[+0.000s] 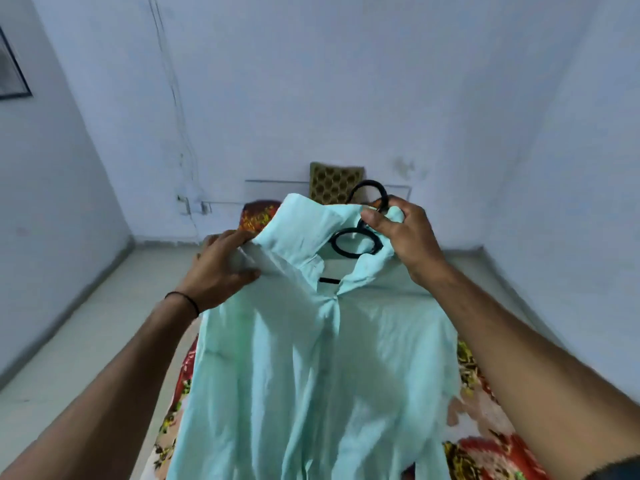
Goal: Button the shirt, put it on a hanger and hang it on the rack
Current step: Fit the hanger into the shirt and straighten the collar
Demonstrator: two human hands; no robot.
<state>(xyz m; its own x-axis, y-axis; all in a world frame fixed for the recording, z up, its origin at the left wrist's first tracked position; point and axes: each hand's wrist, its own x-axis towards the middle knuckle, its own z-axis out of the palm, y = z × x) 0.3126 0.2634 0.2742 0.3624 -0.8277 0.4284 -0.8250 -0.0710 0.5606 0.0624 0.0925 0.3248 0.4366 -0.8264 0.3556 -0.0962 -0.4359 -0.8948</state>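
We hold the mint shirt [311, 358] up over the floral bedding [491, 441]; our right hand [401, 237] pinches collar and black hanger [356, 237] together, steadying the hook; our left hand [221, 265] grips the shoulder, likely seating it; no rack visible.

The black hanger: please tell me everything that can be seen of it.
The black hanger looks like glossy plastic. Its curved hook rises above the collar of the pale mint shirt, with a looped neck part below it and a short piece of its bar showing in the open neckline. The rest is hidden inside the shirt. The right hand holds it at the base of the hook, together with collar cloth. The left hand grips the shirt's shoulder only.
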